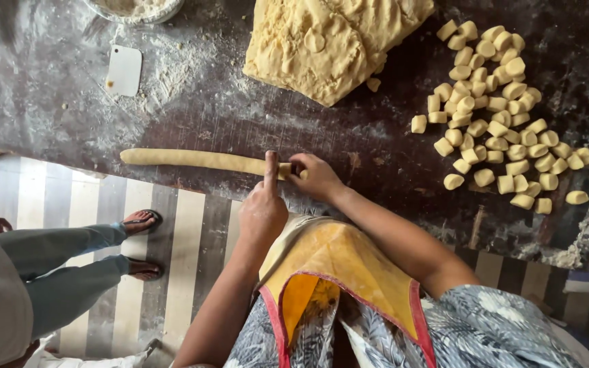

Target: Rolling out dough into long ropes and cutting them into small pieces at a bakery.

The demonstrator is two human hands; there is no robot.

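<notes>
At the far left another person sits beside the work surface, legs in pale blue-grey trousers (63,269) stretched out, feet in dark sandals (142,221) resting on a floor covering of broad grey and cream stripes (185,238). Above them runs the dark worktop (49,102), scuffed and dusted with flour, heaviest near the top left where the rim of a flour bowl (134,10) shows at the frame edge. Just below the bowl lies a small white dough scraper (123,70), flat on the dusted surface.

Along the near edge of the worktop stretches a long dough rope (199,159), lying left to right. The left hand (263,208) sits at its right end, forefinger straight and pressed down across the rope, the other fingers curled in. The right hand (316,177) pinches the short end piece just beside that finger — thumb and fingertips closed on the dough.

The person wears a yellow apron (339,262) edged in red over a blue-grey leaf-print garment.

Up top, past the hands, a big rough mass of dough (328,41) sits on the worktop. To the right spreads a loose heap of cut dough pieces (499,116) — small pale nuggets, well apart from the rope.
</notes>
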